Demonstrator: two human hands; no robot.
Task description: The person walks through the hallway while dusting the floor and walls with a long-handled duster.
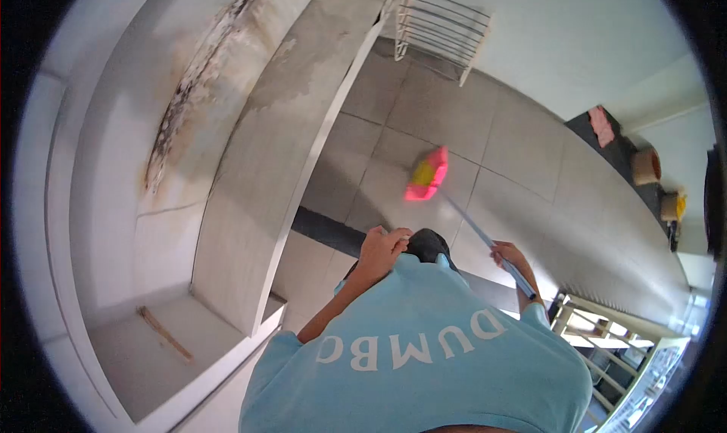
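Pink and yellow, slightly blurred from where I watch, the broom head (429,174) is out over the grey tiled floor (522,145), well ahead of the person's body; I cannot tell whether it touches the tiles. Its grey handle (471,222) slants back toward the lower right, and my right grip (510,256) is closed around it near the top, the end of the shaft sticking out past the fingers. My left grip (385,251) has its fingers curled in front of the light blue shirt (432,342), apart from the handle; I cannot tell whether anything is inside it.

To my left I have a stained slab (280,115) beside a mould-marked wall (189,115), with a wooden stick (165,334) on the ledge (129,365) below. Ahead, a white wire rack (443,28) stands against the far wall. Off to my right, a pink cloth (601,126) and a brown roll (646,166) sit along the dark ledge (581,127).
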